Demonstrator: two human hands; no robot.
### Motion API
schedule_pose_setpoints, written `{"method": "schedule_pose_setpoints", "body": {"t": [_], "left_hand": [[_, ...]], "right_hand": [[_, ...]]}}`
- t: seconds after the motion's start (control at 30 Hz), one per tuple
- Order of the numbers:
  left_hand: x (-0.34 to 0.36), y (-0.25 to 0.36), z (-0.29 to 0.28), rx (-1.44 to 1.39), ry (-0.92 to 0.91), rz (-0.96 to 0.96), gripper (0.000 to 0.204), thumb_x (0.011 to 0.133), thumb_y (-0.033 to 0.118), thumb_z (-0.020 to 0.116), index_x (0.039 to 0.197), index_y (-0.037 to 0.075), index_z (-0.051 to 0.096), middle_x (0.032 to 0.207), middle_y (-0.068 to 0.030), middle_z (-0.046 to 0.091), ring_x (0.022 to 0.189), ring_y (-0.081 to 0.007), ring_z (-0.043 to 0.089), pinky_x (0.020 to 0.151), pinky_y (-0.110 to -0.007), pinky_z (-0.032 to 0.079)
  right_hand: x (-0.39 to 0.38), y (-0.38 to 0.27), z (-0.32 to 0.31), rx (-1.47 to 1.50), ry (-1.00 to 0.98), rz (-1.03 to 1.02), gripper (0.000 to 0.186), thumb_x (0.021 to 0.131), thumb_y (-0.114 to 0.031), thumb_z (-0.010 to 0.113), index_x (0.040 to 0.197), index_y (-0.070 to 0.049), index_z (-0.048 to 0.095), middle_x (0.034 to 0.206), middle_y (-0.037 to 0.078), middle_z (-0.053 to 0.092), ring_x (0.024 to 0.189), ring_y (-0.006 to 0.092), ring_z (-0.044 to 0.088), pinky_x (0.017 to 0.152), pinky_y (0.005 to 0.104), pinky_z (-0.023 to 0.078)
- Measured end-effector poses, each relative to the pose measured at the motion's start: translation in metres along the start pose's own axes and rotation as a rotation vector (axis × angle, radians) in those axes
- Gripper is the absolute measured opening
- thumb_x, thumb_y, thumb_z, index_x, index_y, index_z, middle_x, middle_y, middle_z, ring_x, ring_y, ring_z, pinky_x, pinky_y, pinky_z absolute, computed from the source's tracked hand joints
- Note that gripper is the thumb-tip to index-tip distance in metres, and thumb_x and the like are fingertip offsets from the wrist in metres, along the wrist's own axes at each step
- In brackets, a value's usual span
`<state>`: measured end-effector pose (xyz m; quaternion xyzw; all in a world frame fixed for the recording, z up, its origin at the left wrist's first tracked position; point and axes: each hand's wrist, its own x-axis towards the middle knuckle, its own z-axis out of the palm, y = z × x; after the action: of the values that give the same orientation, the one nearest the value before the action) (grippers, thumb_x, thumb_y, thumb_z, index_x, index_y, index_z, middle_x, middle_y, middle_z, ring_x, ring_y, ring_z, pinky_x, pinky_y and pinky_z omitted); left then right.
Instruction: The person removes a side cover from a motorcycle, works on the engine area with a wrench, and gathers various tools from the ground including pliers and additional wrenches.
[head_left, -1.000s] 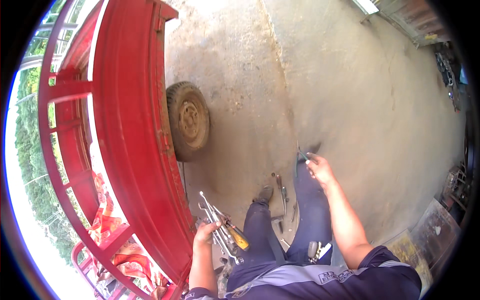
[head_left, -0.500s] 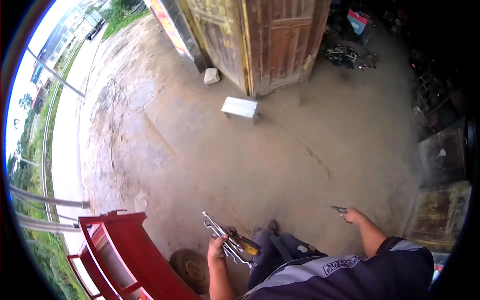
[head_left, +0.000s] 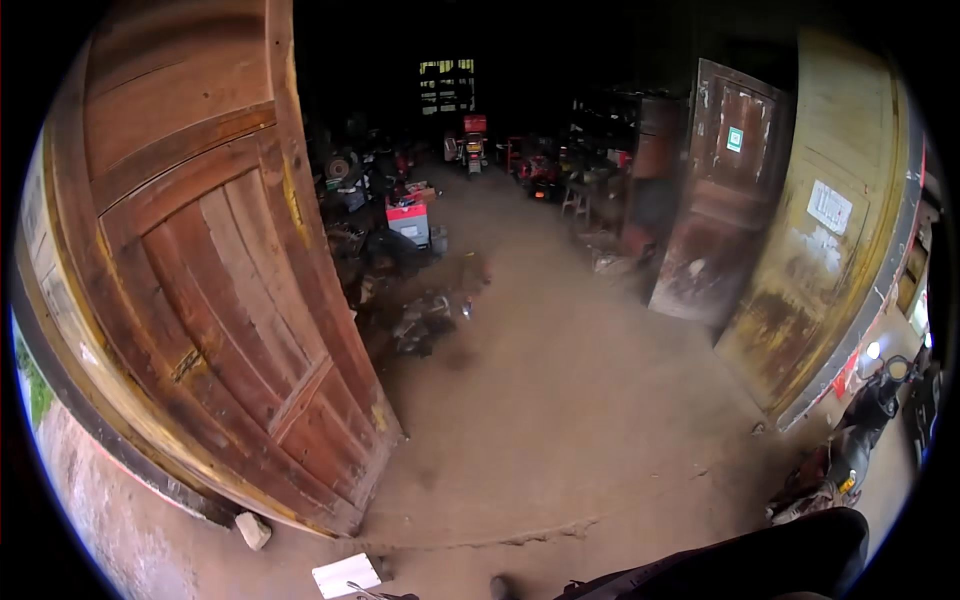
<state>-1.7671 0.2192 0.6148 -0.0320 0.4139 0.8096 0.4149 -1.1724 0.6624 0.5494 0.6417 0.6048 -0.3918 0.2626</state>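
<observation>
Neither of my hands shows; both lie outside the picture. The thin ends of some metal hand tools [head_left: 364,591] poke in at the bottom edge, and what grips them is cut off. Behind them stands a small white-topped stool [head_left: 342,576] on the concrete. My dark-clothed arm or shoulder [head_left: 740,560] fills part of the lower right. A dark shoe tip [head_left: 502,588] shows at the bottom middle.
A worn wooden door [head_left: 230,290] stands close on the left, a stone [head_left: 253,531] at its foot. Another door [head_left: 722,190] is swung open on the right. Inside are a red-and-white box [head_left: 408,222], dark scattered parts [head_left: 425,325] and a motorcycle [head_left: 472,145]. Another motorcycle [head_left: 850,440] stands outside right.
My view has swung up and right, from the yard to the doorway. Both hands have left the picture: the left held several metal tools, the right a small plier-like tool.
</observation>
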Motion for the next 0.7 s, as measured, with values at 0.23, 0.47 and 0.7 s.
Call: {"method": "schedule_pose_setpoints", "body": {"t": [0.23,0.47,0.7], "left_hand": [[0.292,0.057,0.126,0.114,-0.311,-0.135,0.039,0.078,0.018,0.076,0.111,0.002,0.061,0.103,-0.0210,0.067,0.091,-0.0368,0.070,0.080,-0.049,0.060],[0.522,0.045,0.254,0.098,-0.418,-0.147,0.039,0.078,0.017,0.077,0.110,0.002,0.061,0.102,-0.0205,0.068,0.093,-0.0359,0.069,0.081,-0.049,0.060],[0.681,0.088,0.442,0.042,-0.377,-0.123,0.032,0.081,0.013,0.077,0.109,0.002,0.066,0.102,-0.0164,0.069,0.092,-0.0319,0.069,0.079,-0.044,0.061]], "right_hand": [[0.054,-0.163,-0.018,0.212,-0.009,0.019,0.028,0.098,-0.025,0.063,0.098,0.002,0.071,0.068,0.015,0.063,0.057,0.0239,0.061,0.051,0.0364,0.047],[0.179,-0.279,-0.068,0.161,-0.122,0.118,0.026,0.098,-0.025,0.063,0.099,0.000,0.071,0.067,0.015,0.064,0.055,0.0241,0.061,0.050,0.0369,0.048],[0.309,-0.428,-0.275,0.068,0.022,-0.037,0.026,0.097,-0.028,0.061,0.106,-0.006,0.072,0.073,0.015,0.068,0.062,0.0221,0.068,0.055,0.0370,0.054]]}}
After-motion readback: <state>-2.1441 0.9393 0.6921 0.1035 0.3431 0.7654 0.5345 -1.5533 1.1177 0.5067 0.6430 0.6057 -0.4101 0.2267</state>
